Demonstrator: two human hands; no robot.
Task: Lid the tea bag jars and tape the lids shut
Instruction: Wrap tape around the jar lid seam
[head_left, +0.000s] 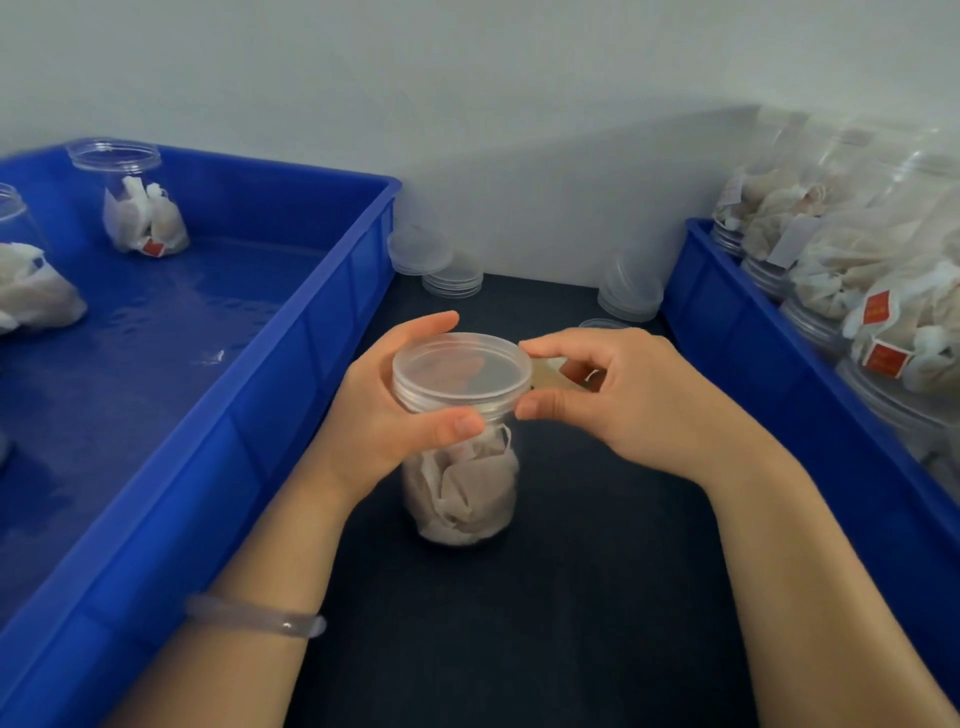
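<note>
In the centre of the frame your left hand (384, 410) grasps the neck of the upright tea bag jar (462, 493), just under the clear lid (460, 366) that sits on it. Your right hand (623, 395) pinches a short strip of tape (550, 375) between thumb and forefinger, at the right edge of the lid. An open jar (137, 208) stands in the blue tray (311, 322) at upper left.
</note>
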